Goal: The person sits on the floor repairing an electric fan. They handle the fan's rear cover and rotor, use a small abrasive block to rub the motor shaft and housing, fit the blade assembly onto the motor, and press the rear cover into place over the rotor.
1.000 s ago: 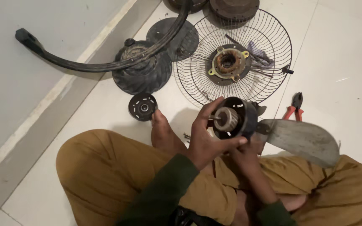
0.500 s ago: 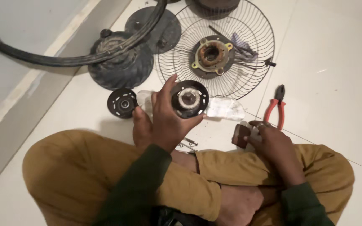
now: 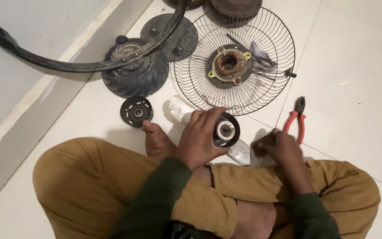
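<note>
Black and round, the motor part sits in my left hand, with the fingers wrapped tight around its side and its shiny middle facing up at me. Half a second ago I held it up higher, out in front of the wire fan guard; now it is lower, just above my knee and close to the guard's near edge. My right hand is down by my right knee, curled in a loose fist. I cannot tell if it holds anything, because the fingers hide what is under them. Before, that hand was near a small dark piece by the same knee, and I can't see that piece now. My two hands are apart, with a white rag lying on the floor between them. The red pliers lie on the tile just past my right hand, not touching it. Inside the wire guard rests a rusty ring with a brass-coloured frame. A small black disc lies on the floor by my bare foot. Farther off sits a dark ribbed cover, with a long curved black bar lying across it. My legs are crossed in tan trousers.
</note>
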